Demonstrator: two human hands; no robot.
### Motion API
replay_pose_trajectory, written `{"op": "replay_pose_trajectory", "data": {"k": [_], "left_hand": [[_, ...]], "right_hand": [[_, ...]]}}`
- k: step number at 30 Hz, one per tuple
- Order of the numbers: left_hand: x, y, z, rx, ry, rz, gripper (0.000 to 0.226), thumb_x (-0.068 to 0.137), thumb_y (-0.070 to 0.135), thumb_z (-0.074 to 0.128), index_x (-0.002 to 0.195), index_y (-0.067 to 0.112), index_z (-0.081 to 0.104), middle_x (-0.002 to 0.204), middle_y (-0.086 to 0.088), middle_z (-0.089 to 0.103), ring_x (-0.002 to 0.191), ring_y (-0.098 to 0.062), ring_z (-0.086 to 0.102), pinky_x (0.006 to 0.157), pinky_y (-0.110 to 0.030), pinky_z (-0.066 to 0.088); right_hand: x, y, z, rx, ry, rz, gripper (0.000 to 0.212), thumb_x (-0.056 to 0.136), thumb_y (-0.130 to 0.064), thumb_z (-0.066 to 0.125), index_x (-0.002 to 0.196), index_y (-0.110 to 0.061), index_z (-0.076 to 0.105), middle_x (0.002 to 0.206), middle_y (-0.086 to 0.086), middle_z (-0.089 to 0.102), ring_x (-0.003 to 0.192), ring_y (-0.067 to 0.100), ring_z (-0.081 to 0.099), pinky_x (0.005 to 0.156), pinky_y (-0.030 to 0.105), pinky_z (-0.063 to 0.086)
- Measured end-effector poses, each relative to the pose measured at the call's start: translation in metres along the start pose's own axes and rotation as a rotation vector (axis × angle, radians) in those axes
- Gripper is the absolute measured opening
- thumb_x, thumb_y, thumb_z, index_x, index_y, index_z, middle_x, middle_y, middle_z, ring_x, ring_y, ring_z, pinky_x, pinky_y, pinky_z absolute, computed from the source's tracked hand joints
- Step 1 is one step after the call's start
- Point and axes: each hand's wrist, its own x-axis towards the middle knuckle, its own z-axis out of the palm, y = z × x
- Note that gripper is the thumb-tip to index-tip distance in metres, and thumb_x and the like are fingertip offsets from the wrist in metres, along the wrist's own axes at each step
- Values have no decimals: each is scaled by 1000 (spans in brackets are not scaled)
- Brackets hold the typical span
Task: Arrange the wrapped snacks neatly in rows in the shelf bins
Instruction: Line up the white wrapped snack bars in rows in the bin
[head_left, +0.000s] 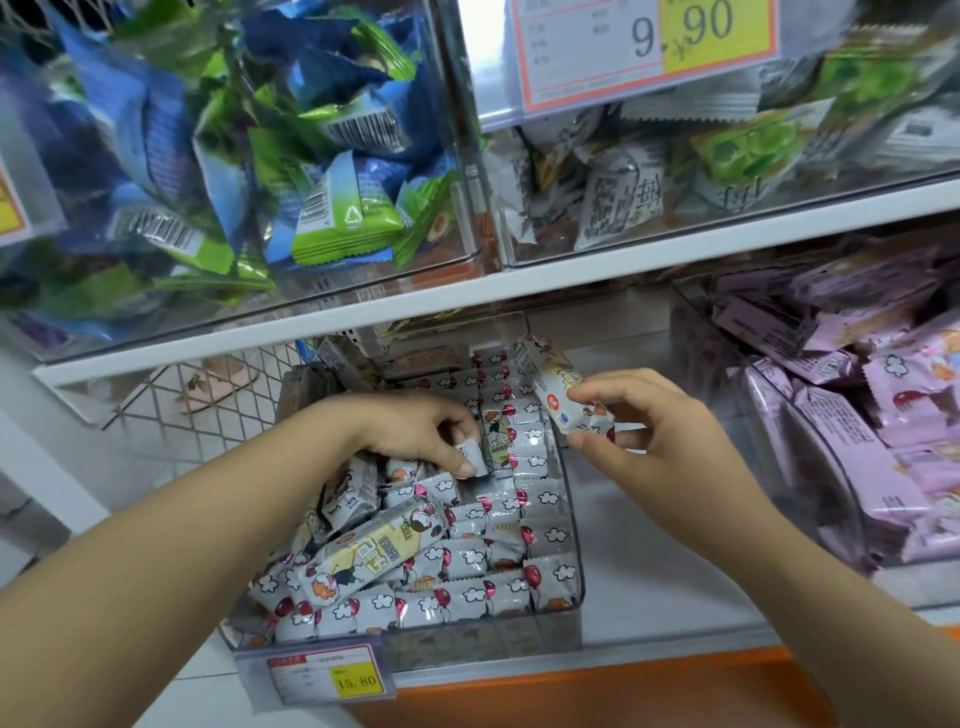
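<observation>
Pinching one grey snack bar (558, 392), long axis running eleven to five o'clock, the right hand (641, 421) hovers over the bin (569, 597) while the left hand (421, 428) grips one packet (475, 454).

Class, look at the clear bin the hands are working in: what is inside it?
The clear bin holds grey wrapped snacks, rowed on its right side, jumbled on its left. The left hand hides some; lower layers are covered.

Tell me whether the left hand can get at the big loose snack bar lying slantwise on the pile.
Probably yes. The snack bar lies uncovered atop the bin's pile, just below the left hand, though its fingers already pinch a small packet.
</observation>
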Motion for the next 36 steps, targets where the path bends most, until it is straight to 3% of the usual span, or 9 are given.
{"op": "replay_pose_trajectory", "data": {"k": [5,9,14,19,22,25,29,32,36], "left_hand": [[-1,0,0,-15,62,79,35,80,41,71,106,26,53,98,10,52,89,-10,49,81,-23,41],[-9,2,-1,-82,175,132,54,74,61,67,107,18,62,96,-4,63,86,-20,58,80,-32,46],[-26,8,-9,-159,406,147,24,83,48,61,103,35,55,97,26,53,95,-1,55,75,-6,36],[-41,12,-10,-287,583,168,31,84,46,60,113,36,55,101,28,51,86,12,47,68,5,29],[-48,15,-4,-266,665,139,45,82,51,59,121,31,54,108,17,53,95,-1,49,69,-1,32],[-55,15,3,-287,762,128,65,71,62,56,126,26,53,121,6,58,107,-12,53,81,-19,40],[-64,16,11,-264,940,89,52,80,44,67,124,20,54,108,8,53,93,-6,50,62,-4,34],[-70,18,17,-291,998,56,45,80,42,70,117,22,54,99,9,54,79,-3,51,57,-7,36],[-74,19,24,-513,1011,25,31,85,37,66,107,25,47,107,3,58,93,-17,65,60,-24,48]], "right_hand": [[0,0,1,-12,-1,-6,31,79,-13,73,94,-38,64,106,-17,59,95,2,58,76,10,47],[0,0,1,-5,4,-6,32,79,-13,73,93,-40,63,105,-18,59,95,2,59,76,12,48],[0,-3,1,3,2,-20,31,80,-10,72,93,-37,65,105,-18,59,96,-1,57,76,7,44],[-2,-5,2,-33,-14,-9,33,83,-7,67,86,-40,64,109,-20,51,98,-3,53,77,4,40],[-3,-6,2,-82,-14,-22,35,83,-3,64,83,-38,63,107,-21,54,98,0,53,70,2,38],[-3,-1,1,-71,12,-1,32,83,-4,65,79,-36,61,102,-17,62,89,8,58,72,11,42],[-6,0,-1,-27,37,37,26,84,-10,66,77,-34,60,93,-11,64,79,20,61,75,32,48],[-9,-7,-4,11,61,48,26,86,-10,65,87,-35,58,91,-16,63,81,9,61,76,25,48],[-13,-16,-12,65,110,42,26,83,-11,68,93,-33,60,90,-22,61,80,-12,54,73,4,40]]}}
